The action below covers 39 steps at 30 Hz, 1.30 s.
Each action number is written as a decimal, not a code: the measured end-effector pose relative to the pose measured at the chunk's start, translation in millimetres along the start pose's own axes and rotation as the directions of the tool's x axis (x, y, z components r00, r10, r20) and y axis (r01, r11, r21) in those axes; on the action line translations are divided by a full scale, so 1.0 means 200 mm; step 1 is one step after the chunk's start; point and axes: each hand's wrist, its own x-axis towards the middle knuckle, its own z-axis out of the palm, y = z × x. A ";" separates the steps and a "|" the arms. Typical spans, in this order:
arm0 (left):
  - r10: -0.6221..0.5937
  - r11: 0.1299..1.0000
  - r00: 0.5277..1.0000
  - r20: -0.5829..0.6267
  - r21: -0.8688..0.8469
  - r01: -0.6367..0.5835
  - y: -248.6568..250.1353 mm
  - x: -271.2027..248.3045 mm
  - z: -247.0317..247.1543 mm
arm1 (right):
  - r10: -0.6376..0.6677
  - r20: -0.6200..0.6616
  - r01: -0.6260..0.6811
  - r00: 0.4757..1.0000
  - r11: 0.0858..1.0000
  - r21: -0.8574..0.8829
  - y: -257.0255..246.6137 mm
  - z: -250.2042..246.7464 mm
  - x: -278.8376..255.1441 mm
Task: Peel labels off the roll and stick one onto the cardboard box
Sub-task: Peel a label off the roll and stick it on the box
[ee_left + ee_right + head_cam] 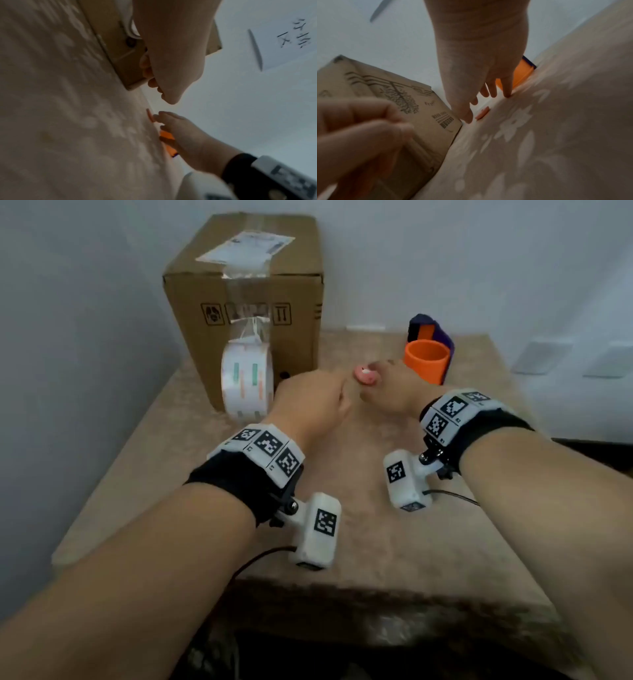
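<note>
The cardboard box [239, 285] stands at the table's back left, taped shut, with a white printed sheet on top. The label roll [246, 381] stands on edge against the box's front face. My left hand [315, 398] hovers just right of the roll with its fingers curled into a loose fist [359, 135]; I see nothing in it. My right hand [387, 392] reaches forward with straight, spread fingers [488, 75], their tips on the tabletop. A small flat pink piece [365, 375] lies at its fingertips [482, 115].
An orange cup [426, 364] lies behind the right hand, with a purple and orange object [430, 328] behind it. The patterned beige table [342, 525] ends at a white wall; its front edge is near me.
</note>
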 end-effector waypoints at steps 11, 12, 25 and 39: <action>-0.054 0.997 0.998 -0.013 -0.051 0.054 -0.08 -0.01 0.06 | -0.016 -0.090 0.029 0.996 0.990 0.135 -0.03 0.02 -0.03; -0.050 0.997 0.999 -0.013 -0.056 0.049 -0.07 -0.01 0.06 | -0.015 -0.106 0.030 0.994 0.990 0.139 -0.03 0.01 -0.05; 0.050 0.984 0.986 -0.158 -0.163 -0.076 0.01 -0.12 -0.14 | 0.031 -0.259 0.094 0.965 0.884 0.458 -0.13 0.00 -0.32; -0.309 0.896 0.834 -0.458 -0.435 0.093 -0.35 -0.33 -0.34 | -0.103 -0.448 0.335 0.888 0.811 0.479 -0.53 -0.14 -0.40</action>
